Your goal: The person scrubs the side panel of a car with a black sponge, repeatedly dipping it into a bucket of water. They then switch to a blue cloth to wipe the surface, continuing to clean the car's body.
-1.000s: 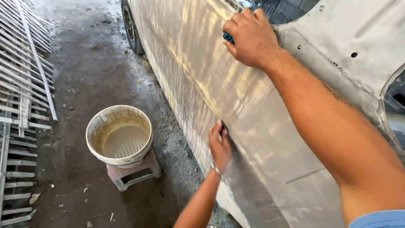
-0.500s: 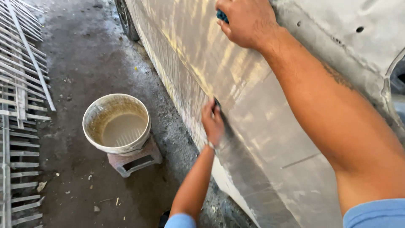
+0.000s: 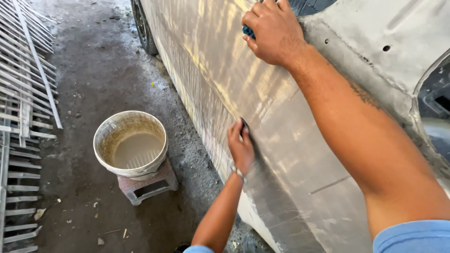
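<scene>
Car side panel point(image 3: 290, 140) runs from far left to near right, filling the right half of the view. Surface is dull, sanded, streaked with light and wet in patches.

Right hand point(image 3: 274, 33) is high on the panel at the far end, just under the dark window edge. Fingers curled together and clamped on a small blue sanding pad point(image 3: 248, 32), pressing it flat to the metal. Only a corner of the pad shows past the fingers.

Left hand point(image 3: 241, 145) is lower, mid panel, near the body crease. Fingers together, pinning a thin dark sheet point(image 3: 245, 125) against the panel; only its top edge is visible, so can't tell its full shape. Bracelet point(image 3: 238, 172) on that wrist. Both sleeves blue.

Left of the car: concrete floor point(image 3: 93, 75), damp and gritty. A dirty white bucket point(image 3: 130, 140) with cloudy water stands on a small low stool point(image 3: 147, 185), near the panel but not touching it. Front wheel point(image 3: 143, 28) at far end. White metal grille point(image 3: 23, 93) lies along the far left edge, well apart from the bucket. Holes and a wheel-arch cutout point(image 3: 433, 103) at the right.
</scene>
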